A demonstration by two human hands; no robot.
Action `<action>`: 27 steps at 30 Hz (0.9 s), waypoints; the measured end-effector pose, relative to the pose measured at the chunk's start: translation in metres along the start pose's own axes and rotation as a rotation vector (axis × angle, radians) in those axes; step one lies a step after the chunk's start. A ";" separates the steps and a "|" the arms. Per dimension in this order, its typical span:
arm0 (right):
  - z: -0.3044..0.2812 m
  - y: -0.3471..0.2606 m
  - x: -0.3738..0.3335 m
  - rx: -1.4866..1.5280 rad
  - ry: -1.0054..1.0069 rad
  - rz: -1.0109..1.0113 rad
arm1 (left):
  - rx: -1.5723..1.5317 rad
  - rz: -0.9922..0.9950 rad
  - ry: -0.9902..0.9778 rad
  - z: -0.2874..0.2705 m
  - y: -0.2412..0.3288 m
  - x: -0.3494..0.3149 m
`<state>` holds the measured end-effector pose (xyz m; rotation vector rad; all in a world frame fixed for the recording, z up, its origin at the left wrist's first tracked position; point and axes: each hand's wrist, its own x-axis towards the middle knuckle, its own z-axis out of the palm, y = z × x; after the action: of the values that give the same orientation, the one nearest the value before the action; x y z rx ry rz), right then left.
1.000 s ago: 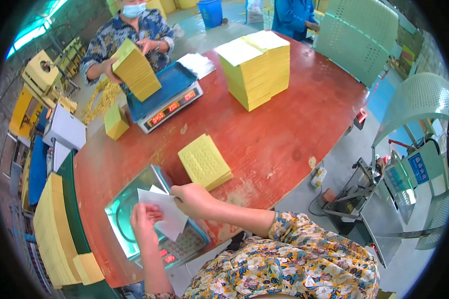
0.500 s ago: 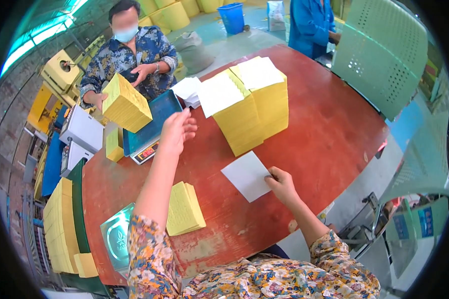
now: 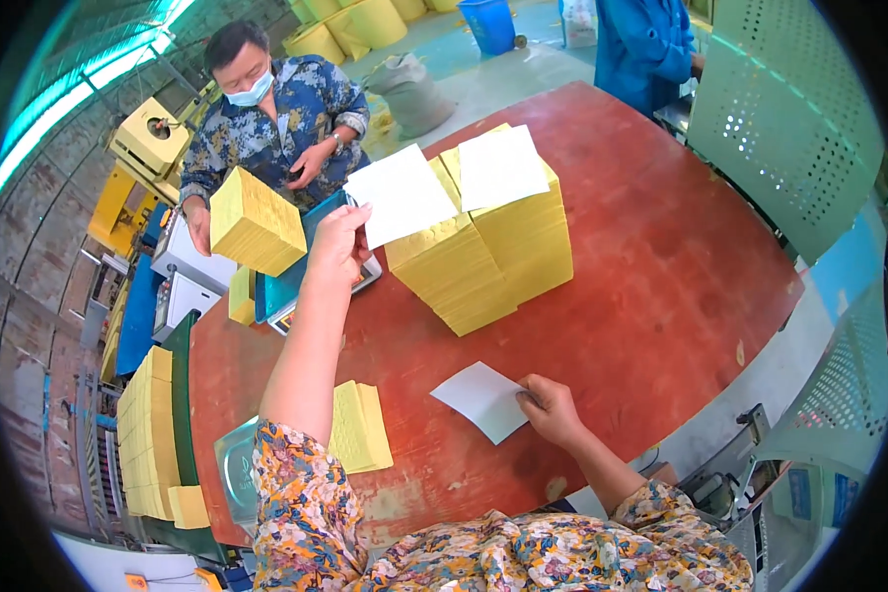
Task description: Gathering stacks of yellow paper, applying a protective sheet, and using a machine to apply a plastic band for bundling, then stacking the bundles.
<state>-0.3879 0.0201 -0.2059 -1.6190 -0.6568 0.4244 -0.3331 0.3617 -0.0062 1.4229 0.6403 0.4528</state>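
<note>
My left hand (image 3: 341,245) reaches forward, thumb and fingers pinched on the left edge of a white paper sheet (image 3: 400,192). That sheet overlaps the top of the left one of two tall yellow paper stacks (image 3: 449,271). Another white sheet (image 3: 503,168) lies on the right stack (image 3: 531,237). Nearer to me, my right hand (image 3: 551,407) grips a smaller-looking white paper sheet (image 3: 479,402) by its right edge, held over the red table (image 3: 651,266). My left forearm partly hides a low yellow paper stack (image 3: 363,429).
Across the table, a masked person (image 3: 276,118) holds a yellow paper block (image 3: 257,222) beside a scale with a blue tray (image 3: 321,212). A green clear packet (image 3: 235,469) lies near my left sleeve. Yellow stacks (image 3: 148,439) stand at left, a green perforated chair (image 3: 789,128) at right.
My left hand has closed on the white sheet, which now sticks out left of the stack. My right hand and its sheet have moved lower in view. The other person's head has bent down.
</note>
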 end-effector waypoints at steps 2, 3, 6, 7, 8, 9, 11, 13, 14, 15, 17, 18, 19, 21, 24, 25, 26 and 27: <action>0.001 0.001 -0.001 0.009 -0.010 -0.016 | -0.016 -0.013 -0.009 0.005 0.002 0.000; 0.001 0.001 -0.001 0.021 -0.011 -0.010 | -0.037 -0.024 -0.024 0.007 0.002 0.001; 0.002 -0.001 -0.001 0.010 -0.020 -0.011 | 0.042 -0.047 0.035 0.015 -0.006 0.000; 0.002 -0.001 0.000 -0.014 -0.024 -0.019 | 0.044 -0.047 0.039 0.012 -0.005 0.002; 0.004 0.000 0.002 -0.010 -0.028 -0.020 | 0.088 -0.025 0.034 0.008 -0.004 0.004; 0.004 0.004 0.002 -0.015 -0.016 -0.043 | 0.129 -0.011 0.022 0.011 -0.005 0.004; 0.002 0.005 0.001 -0.021 -0.006 -0.059 | 0.152 -0.013 0.025 0.017 -0.004 0.005; 0.000 -0.004 0.004 -0.013 -0.016 -0.030 | 0.180 -0.004 0.045 0.015 -0.002 0.004; 0.001 -0.004 0.004 -0.009 -0.023 -0.031 | 0.185 -0.001 0.055 0.012 -0.004 0.005; 0.001 -0.003 0.005 -0.015 -0.022 -0.033 | 0.189 -0.001 0.058 0.014 -0.005 0.005; 0.000 -0.002 0.005 -0.022 -0.021 -0.034 | 0.230 0.014 0.062 0.015 -0.006 0.003; 0.000 -0.002 0.005 -0.018 -0.021 -0.031 | 0.270 0.029 0.067 0.016 -0.006 0.001; -0.001 -0.001 0.004 -0.013 -0.020 -0.029 | 0.269 0.027 0.068 0.018 -0.006 0.000; 0.000 0.000 0.003 -0.016 -0.018 -0.032 | 0.359 0.085 0.086 0.020 -0.006 -0.002; 0.000 0.000 0.002 -0.032 -0.020 -0.041 | 0.419 0.120 0.111 0.019 -0.007 0.000; -0.002 0.000 0.002 -0.045 -0.021 -0.045 | 0.417 0.115 0.110 0.021 -0.009 0.001; -0.002 0.001 0.002 -0.048 -0.022 -0.039 | 0.495 0.160 0.124 0.022 -0.011 0.002; -0.003 0.001 0.003 -0.057 -0.019 -0.053 | 0.576 0.203 0.138 0.024 -0.013 0.005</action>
<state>-0.3835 0.0197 -0.2066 -1.6495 -0.7303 0.3862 -0.3152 0.3450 -0.0195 2.0280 0.7779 0.5559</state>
